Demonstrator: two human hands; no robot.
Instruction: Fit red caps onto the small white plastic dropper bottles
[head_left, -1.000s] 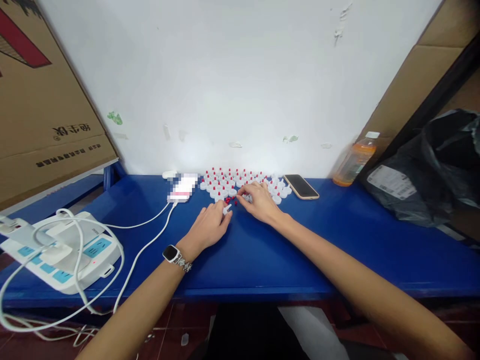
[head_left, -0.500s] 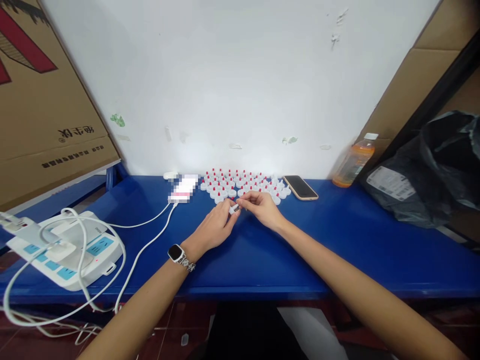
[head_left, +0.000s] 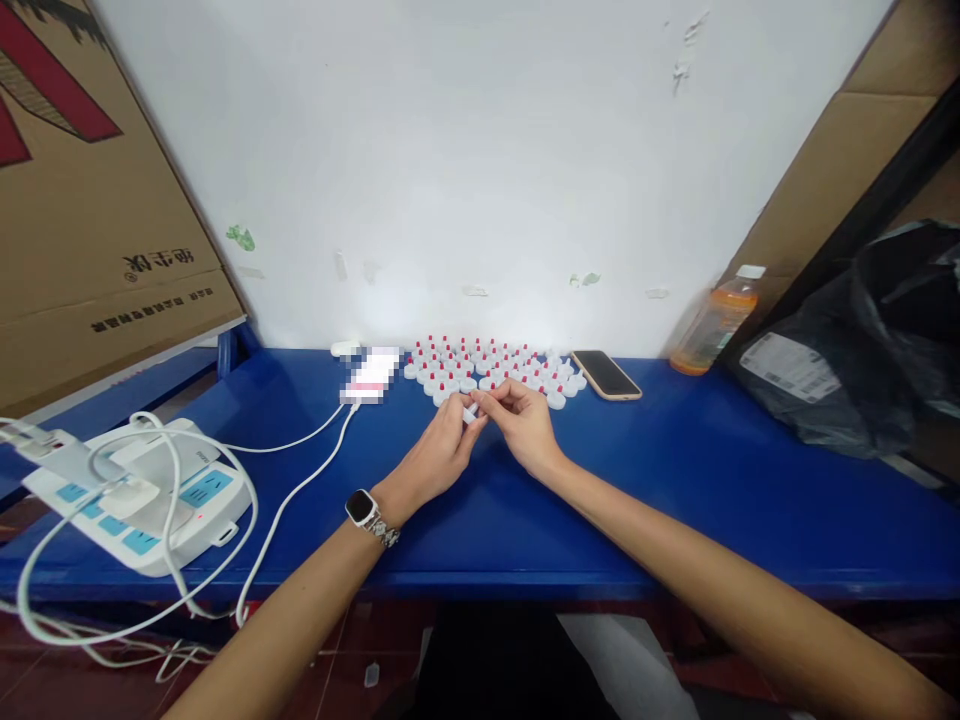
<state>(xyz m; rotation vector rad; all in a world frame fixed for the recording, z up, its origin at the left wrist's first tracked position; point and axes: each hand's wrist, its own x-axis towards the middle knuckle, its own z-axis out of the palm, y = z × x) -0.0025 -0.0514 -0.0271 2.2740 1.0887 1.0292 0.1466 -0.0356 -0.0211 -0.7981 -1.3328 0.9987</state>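
My left hand is closed around a small white bottle cap, pinched between thumb and fingers and mostly hidden by them. Against the cap's upper end, the fingertips of my right hand are pressed together; whatever they pinch is too small and covered to make out. Just behind both hands, a cluster of white nozzle caps stands upright on the blue table. Most of these carry red tips, while a few at the right side are plain white.
A phone lies right of the caps, with an orange drink bottle and a black plastic bag beyond. On the left are a blurred-out phone-like object, a white power strip with loose cables, and a cardboard box.
My hands have drawn closer together, the right fingertips now resting against the cap's end. The whole view has shifted slightly.
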